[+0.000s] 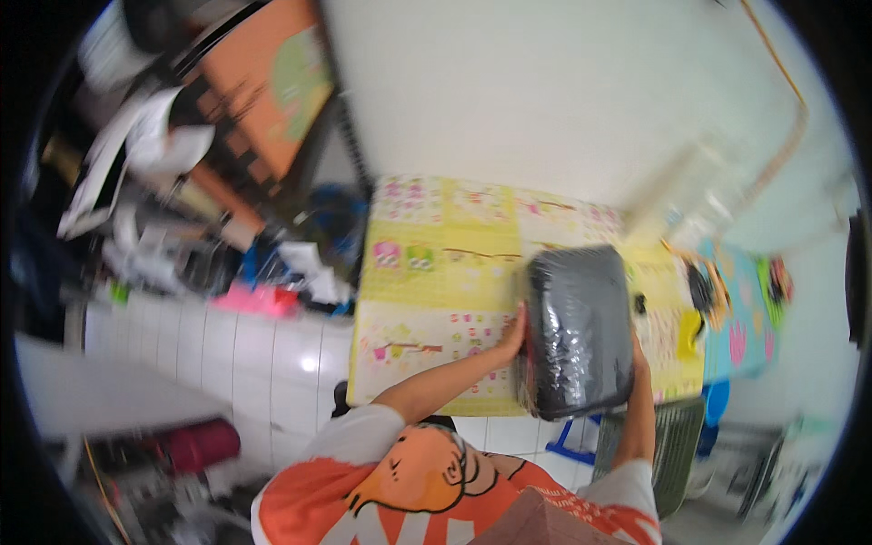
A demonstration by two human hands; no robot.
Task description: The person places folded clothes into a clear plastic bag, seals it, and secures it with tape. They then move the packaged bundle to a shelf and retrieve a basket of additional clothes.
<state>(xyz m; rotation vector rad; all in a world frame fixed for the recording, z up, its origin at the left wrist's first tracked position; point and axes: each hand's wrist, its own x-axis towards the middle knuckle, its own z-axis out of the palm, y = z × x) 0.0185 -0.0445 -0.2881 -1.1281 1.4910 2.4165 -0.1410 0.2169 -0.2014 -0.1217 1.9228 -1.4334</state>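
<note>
A bulky parcel wrapped in shiny black plastic is held between my two hands over the front right part of the table, whose cover is yellow and patterned. My left hand presses against the parcel's left side, its fingers partly hidden behind it. On the opposite side is my right hand, gripping near the lower right edge, with most of its fingers out of sight. I cannot tell whether the parcel touches the table.
Right of the parcel lie a small black object and a yellow item. A clear plastic roll leans by the wall. Beyond is a turquoise flowered surface. A green chair stands in front; clutter fills the left.
</note>
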